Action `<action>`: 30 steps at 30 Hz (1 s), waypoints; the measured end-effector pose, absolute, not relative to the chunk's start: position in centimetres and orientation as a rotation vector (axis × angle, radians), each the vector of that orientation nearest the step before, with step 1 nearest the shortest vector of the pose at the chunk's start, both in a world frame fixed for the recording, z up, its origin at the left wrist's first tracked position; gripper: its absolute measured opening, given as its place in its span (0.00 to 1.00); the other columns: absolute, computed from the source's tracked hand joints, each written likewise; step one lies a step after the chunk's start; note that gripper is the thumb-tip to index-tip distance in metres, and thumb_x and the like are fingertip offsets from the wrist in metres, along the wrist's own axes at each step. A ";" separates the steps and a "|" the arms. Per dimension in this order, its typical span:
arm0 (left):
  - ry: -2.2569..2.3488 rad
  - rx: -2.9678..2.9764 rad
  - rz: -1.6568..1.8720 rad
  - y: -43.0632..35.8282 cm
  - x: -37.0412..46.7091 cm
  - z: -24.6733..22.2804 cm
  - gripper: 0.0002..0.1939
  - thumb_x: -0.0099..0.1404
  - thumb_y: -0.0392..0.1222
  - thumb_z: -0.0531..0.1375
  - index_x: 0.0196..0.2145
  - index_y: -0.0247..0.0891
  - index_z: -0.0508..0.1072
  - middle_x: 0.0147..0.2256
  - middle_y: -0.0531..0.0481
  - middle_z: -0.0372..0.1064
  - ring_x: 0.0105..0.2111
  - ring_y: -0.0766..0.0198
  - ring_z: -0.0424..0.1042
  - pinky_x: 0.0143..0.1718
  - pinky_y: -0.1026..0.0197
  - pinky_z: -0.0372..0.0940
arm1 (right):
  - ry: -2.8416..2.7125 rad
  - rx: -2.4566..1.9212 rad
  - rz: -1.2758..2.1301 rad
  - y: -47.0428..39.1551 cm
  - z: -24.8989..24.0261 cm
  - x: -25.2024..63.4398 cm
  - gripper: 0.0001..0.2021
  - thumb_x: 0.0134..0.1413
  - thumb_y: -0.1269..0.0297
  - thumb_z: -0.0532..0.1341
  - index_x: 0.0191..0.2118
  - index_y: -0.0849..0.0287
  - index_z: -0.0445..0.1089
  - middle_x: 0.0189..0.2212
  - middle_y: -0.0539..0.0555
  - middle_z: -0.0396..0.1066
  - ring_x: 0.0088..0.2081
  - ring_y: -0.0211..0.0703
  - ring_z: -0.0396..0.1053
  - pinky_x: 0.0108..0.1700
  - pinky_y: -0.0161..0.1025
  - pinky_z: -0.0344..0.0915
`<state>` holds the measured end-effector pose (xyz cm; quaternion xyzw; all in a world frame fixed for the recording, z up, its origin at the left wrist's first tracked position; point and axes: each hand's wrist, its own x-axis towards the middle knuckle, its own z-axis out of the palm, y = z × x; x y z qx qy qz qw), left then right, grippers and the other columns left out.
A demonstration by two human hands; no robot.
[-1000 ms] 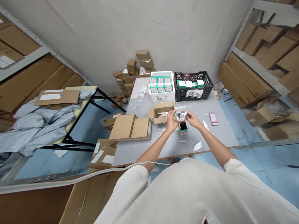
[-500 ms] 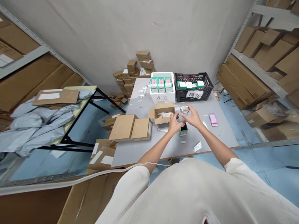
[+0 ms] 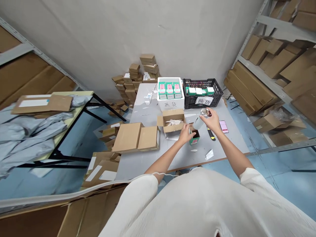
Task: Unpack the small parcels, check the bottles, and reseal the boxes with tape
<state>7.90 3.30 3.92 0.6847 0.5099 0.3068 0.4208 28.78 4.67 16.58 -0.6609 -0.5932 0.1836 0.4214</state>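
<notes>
My right hand (image 3: 212, 120) grips a pale cylindrical bottle (image 3: 197, 123) near its shiny silver lid. The bottle leans, its lid end up to the right and its lower end by the mouth of a small green box (image 3: 195, 141). That box stands upright on the grey table (image 3: 158, 161), its dark inside showing. With fingers closed at the box's upper left edge, my left hand (image 3: 185, 134) holds it; the fingertips are partly hidden. A yellow and black utility knife (image 3: 211, 134) lies right of the box, under my right hand. Behind my left hand is an open cardboard box (image 3: 173, 116) with crumpled paper inside.
At the back stand a white bin (image 3: 171, 104) with green boxes and a black crate (image 3: 217, 98). A phone (image 3: 223, 126) lies to the right, a plastic scrap (image 3: 209, 154) in front. Brown cartons (image 3: 127, 136) sit at left, and a white cable (image 3: 81, 192) crosses near my left arm.
The bottle has moved right and tipped over from upright in my right hand. My left hand has left the bottle and come down to the green box. The knife has come into view.
</notes>
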 end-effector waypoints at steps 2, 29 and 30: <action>1.266 1.731 0.656 2.6 7.7 2.7 0.28 0.59 0.42 0.75 0.57 0.44 0.76 0.60 0.40 0.66 0.58 0.43 0.74 0.63 0.40 0.69 | -1.475 -1.676 0.470 4.5 16.2 29.5 0.36 0.55 0.40 0.72 0.62 0.57 0.75 0.50 0.62 0.75 0.50 0.59 0.73 0.60 0.57 0.71; 1.215 1.743 0.633 1.8 5.9 0.2 0.17 0.58 0.43 0.75 0.42 0.43 0.76 0.46 0.45 0.77 0.48 0.48 0.78 0.54 0.46 0.73 | -1.912 -1.459 0.837 1.8 13.5 29.4 0.33 0.52 0.51 0.74 0.63 0.54 0.74 0.50 0.58 0.76 0.48 0.53 0.74 0.57 0.52 0.72; 1.203 1.760 0.628 1.7 5.8 0.4 0.17 0.59 0.44 0.75 0.43 0.43 0.76 0.47 0.45 0.77 0.49 0.47 0.78 0.54 0.46 0.72 | -1.921 -1.454 0.840 1.9 13.5 29.1 0.33 0.51 0.51 0.74 0.63 0.54 0.74 0.50 0.57 0.76 0.48 0.53 0.74 0.57 0.52 0.72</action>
